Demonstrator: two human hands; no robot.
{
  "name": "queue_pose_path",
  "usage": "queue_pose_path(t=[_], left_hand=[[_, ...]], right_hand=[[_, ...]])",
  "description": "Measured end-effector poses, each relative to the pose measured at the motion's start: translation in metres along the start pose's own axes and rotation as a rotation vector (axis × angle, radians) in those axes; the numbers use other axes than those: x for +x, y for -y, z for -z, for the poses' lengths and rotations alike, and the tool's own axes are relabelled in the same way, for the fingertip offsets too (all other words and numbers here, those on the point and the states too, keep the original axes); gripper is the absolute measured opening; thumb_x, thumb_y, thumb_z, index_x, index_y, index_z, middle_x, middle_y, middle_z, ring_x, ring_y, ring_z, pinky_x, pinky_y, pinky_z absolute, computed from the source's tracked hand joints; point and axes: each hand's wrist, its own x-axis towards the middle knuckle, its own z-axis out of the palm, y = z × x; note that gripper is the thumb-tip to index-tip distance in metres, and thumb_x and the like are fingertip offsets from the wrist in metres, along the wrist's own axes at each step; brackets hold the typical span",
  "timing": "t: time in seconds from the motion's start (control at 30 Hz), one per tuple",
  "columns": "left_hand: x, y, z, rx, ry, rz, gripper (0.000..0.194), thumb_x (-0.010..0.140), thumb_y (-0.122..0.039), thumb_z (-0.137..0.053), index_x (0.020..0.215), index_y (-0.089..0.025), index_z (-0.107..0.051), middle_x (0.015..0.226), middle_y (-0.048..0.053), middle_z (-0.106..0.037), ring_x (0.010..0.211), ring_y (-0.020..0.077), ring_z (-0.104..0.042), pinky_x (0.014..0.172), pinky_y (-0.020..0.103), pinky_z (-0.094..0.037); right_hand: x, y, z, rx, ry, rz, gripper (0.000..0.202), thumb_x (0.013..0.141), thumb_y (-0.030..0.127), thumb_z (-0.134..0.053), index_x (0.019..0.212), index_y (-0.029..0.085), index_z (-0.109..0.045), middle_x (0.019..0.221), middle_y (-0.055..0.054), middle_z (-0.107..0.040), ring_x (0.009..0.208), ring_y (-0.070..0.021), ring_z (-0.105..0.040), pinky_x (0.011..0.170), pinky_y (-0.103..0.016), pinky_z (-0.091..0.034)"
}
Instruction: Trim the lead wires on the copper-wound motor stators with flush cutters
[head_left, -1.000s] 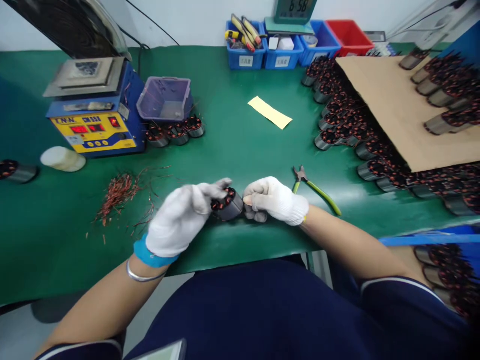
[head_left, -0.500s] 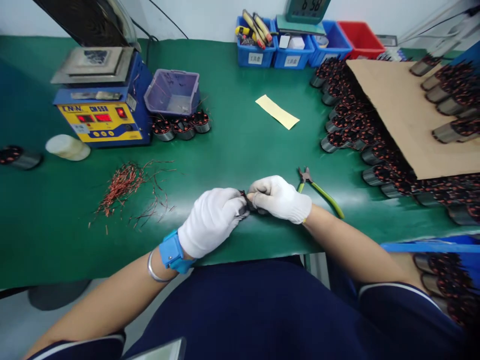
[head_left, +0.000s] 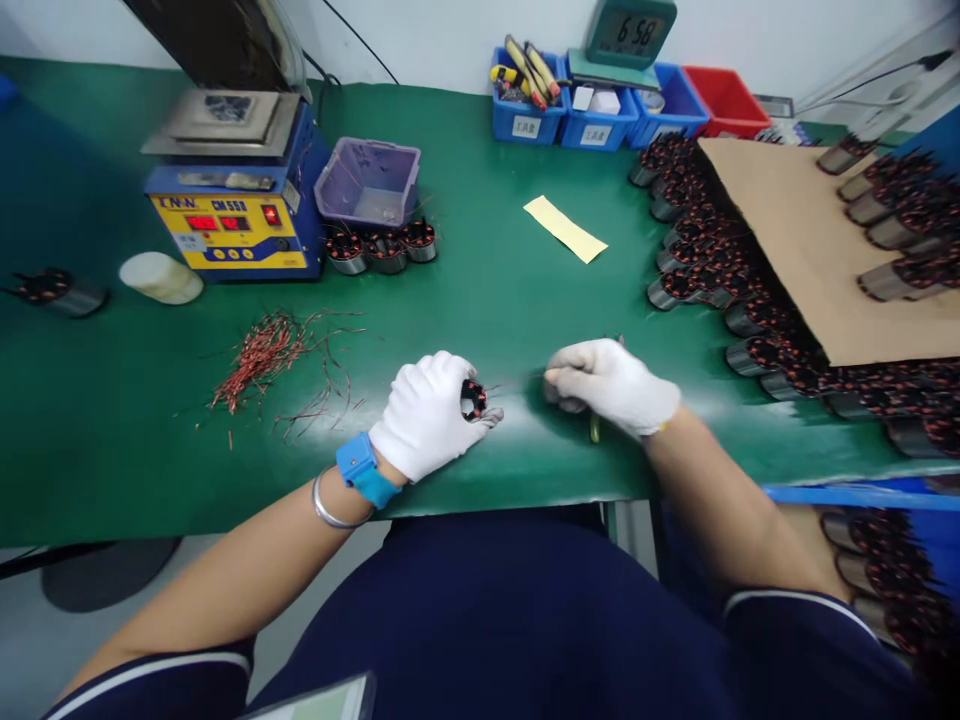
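My left hand (head_left: 427,415), in a white glove, is wrapped around a small motor stator (head_left: 474,400) with copper windings and a black ring of slots; its open end faces right. Thin wire ends (head_left: 491,388) stick out of it toward the right. My gloved right hand (head_left: 600,385) is closed in a pinch, apart from the stator; a faint, blurred wire line runs between the two. Beneath this hand, mostly hidden, are cutting pliers, of which a green handle (head_left: 595,428) shows.
A pile of copper wire scraps (head_left: 262,355) lies left. Behind it are a yellow-and-blue machine (head_left: 232,225), a white cylinder (head_left: 161,278), a purple bin (head_left: 367,185) and several stators (head_left: 386,252). Rows of stators (head_left: 750,355) and cardboard (head_left: 795,250) fill the right. A yellow paper strip (head_left: 566,230) lies mid-table.
My right hand has moved right, away from the stator, and now covers most of the pliers. My left hand keeps the stator, now turned so its open end shows. The view has shifted slightly.
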Motion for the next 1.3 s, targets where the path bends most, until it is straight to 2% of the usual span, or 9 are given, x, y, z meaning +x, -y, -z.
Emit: queue_pose_path(t=[0.2, 0.27, 0.4, 0.6, 0.8, 1.0, 1.07, 1.2, 1.3], left_hand=[[0.002, 0.003, 0.012, -0.198, -0.089, 0.091, 0.083, 0.063, -0.069, -0.067, 0.124, -0.014, -0.052, 0.117, 0.013, -0.059, 0.106, 0.0328, -0.058, 0.091, 0.045, -0.047], [0.004, 0.003, 0.012, -0.246, -0.077, 0.069, 0.06, 0.075, -0.059, -0.062, 0.116, -0.016, -0.057, 0.113, 0.01, -0.063, 0.103, 0.029, -0.06, 0.09, 0.042, -0.048], [0.008, 0.005, 0.008, -0.171, -0.002, 0.081, 0.023, 0.084, -0.037, -0.053, 0.095, -0.019, -0.063, 0.096, 0.006, -0.067, 0.094, 0.0273, -0.061, 0.08, 0.04, -0.048], [0.01, 0.009, 0.005, -0.117, -0.013, 0.068, 0.02, 0.086, -0.031, -0.047, 0.091, -0.019, -0.062, 0.092, 0.006, -0.066, 0.091, 0.026, -0.06, 0.078, 0.039, -0.046], [0.014, 0.014, 0.005, -0.29, 0.021, 0.09, 0.019, 0.086, -0.03, -0.047, 0.084, -0.02, -0.064, 0.09, 0.004, -0.069, 0.09, 0.0232, -0.061, 0.081, 0.037, -0.046], [0.012, 0.016, 0.002, -0.353, 0.003, 0.116, 0.021, 0.086, -0.034, -0.05, 0.084, -0.02, -0.066, 0.086, 0.004, -0.068, 0.086, 0.0218, -0.062, 0.076, 0.034, -0.046], [0.012, 0.015, 0.002, -0.366, 0.002, 0.123, 0.021, 0.087, -0.034, -0.05, 0.083, -0.021, -0.066, 0.085, 0.003, -0.068, 0.085, 0.0214, -0.062, 0.075, 0.033, -0.045], [0.013, 0.013, 0.002, -0.361, 0.002, 0.127, 0.021, 0.087, -0.034, -0.05, 0.086, -0.021, -0.067, 0.087, 0.003, -0.069, 0.087, 0.0217, -0.061, 0.077, 0.034, -0.045], [0.014, 0.013, 0.003, -0.347, 0.008, 0.115, 0.021, 0.088, -0.033, -0.05, 0.089, -0.021, -0.067, 0.088, 0.003, -0.069, 0.087, 0.0217, -0.061, 0.077, 0.034, -0.045]], right_hand=[[-0.05, -0.023, 0.007, -0.668, -0.729, -0.261, 0.072, 0.076, 0.061, -0.059, 0.132, 0.017, -0.051, 0.125, -0.018, -0.058, 0.102, -0.0333, -0.06, 0.083, -0.047, -0.049], [-0.06, -0.033, -0.008, -0.927, -0.704, -0.291, 0.096, 0.071, 0.069, -0.059, 0.145, 0.011, -0.034, 0.142, -0.025, -0.041, 0.122, -0.0427, -0.046, 0.092, -0.057, -0.043], [-0.068, -0.044, -0.025, -1.068, -0.557, -0.268, 0.091, 0.076, 0.064, -0.054, 0.143, 0.007, -0.033, 0.138, -0.027, -0.042, 0.128, -0.0424, -0.039, 0.099, -0.057, -0.039], [-0.073, -0.028, -0.008, -0.953, -0.388, -0.295, 0.083, 0.075, 0.037, -0.056, 0.15, 0.023, -0.023, 0.145, -0.014, -0.039, 0.115, -0.0335, -0.053, 0.084, -0.043, -0.05], [-0.054, -0.039, -0.012, -1.023, -0.501, -0.209, 0.062, 0.081, 0.029, -0.048, 0.14, 0.013, -0.04, 0.114, -0.016, -0.057, 0.102, -0.0324, -0.056, 0.081, -0.044, -0.05], [-0.034, -0.035, -0.019, -0.86, -0.56, -0.026, 0.07, 0.083, 0.026, -0.044, 0.148, 0.007, -0.027, 0.124, -0.021, -0.051, 0.11, -0.0354, -0.05, 0.093, -0.051, -0.045], [-0.035, -0.023, -0.021, -0.563, -0.469, -0.037, 0.073, 0.083, 0.025, -0.043, 0.151, 0.015, -0.02, 0.118, -0.016, -0.055, 0.103, -0.0309, -0.055, 0.089, -0.05, -0.047], [-0.038, -0.002, -0.028, 0.295, 0.129, -0.022, 0.084, 0.074, 0.025, -0.051, 0.15, 0.024, -0.015, 0.101, -0.006, -0.057, 0.085, -0.0202, -0.06, 0.077, -0.04, -0.053], [-0.034, 0.006, -0.032, 0.573, 0.4, -0.105, 0.084, 0.069, 0.028, -0.062, 0.145, 0.021, -0.026, 0.1, -0.005, -0.054, 0.086, -0.019, -0.06, 0.074, -0.036, -0.054]])
